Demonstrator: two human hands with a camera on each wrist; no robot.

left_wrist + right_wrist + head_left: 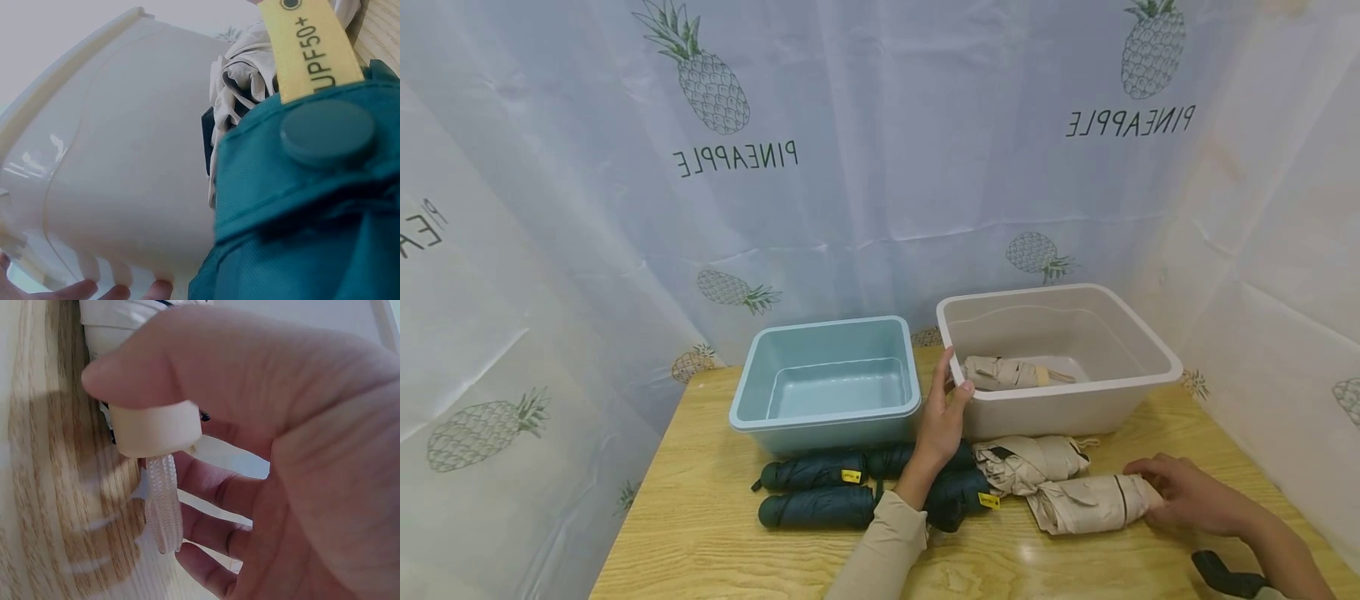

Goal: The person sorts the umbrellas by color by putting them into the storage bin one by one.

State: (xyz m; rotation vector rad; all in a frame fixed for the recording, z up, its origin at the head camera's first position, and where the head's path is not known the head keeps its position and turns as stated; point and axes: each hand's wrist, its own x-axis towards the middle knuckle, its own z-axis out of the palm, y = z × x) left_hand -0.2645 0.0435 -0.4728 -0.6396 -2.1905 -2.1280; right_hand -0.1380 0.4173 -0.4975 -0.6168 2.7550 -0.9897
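Observation:
My right hand (1191, 496) grips the handle end of a folded beige umbrella (1078, 506) lying at the front right. The right wrist view shows my thumb across its cream handle (156, 428), with a white cord loop (164, 503) hanging from it. My left hand (942, 421) touches the front left corner of a white bin (1060, 408), thumb by the front rim and fingers along the side. Inside that bin lies another beige umbrella (1003, 372). A third beige umbrella (1030, 461) lies against its front.
A light blue bin (827, 425) stands left of the white one. Several dark green folded umbrellas (816, 508) with yellow tags lie in front, partly behind my left forearm. A wooden table (700, 533) bears everything; a pineapple-print curtain (910, 167) hangs behind.

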